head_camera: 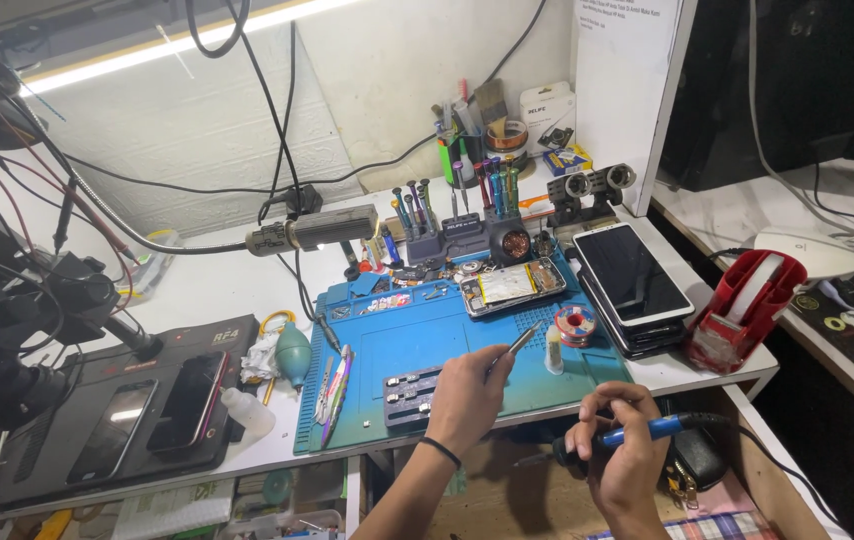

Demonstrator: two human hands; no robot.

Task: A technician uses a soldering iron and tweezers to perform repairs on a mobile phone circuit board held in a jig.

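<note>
My left hand [467, 392] is raised over the blue work mat [427, 345] and pinches metal tweezers [519, 342] whose tips point up and to the right. My right hand [619, 440] sits below the table's front edge, closed around a blue-handled soldering iron [637, 432] with a black cable trailing right. An opened phone [512, 285] with its insides showing lies at the mat's far edge. A small solder spool [575, 325] and a small white bottle [553, 352] stand just right of the tweezers.
Stacked phones [632, 275] lie right of the mat, beside a red tape dispenser [747, 305]. A screwdriver rack [462, 225] stands behind the mat. A teal air blower [292, 355], a lamp on a flexible arm [317, 230] and a black device carrying two phones [162, 405] are on the left.
</note>
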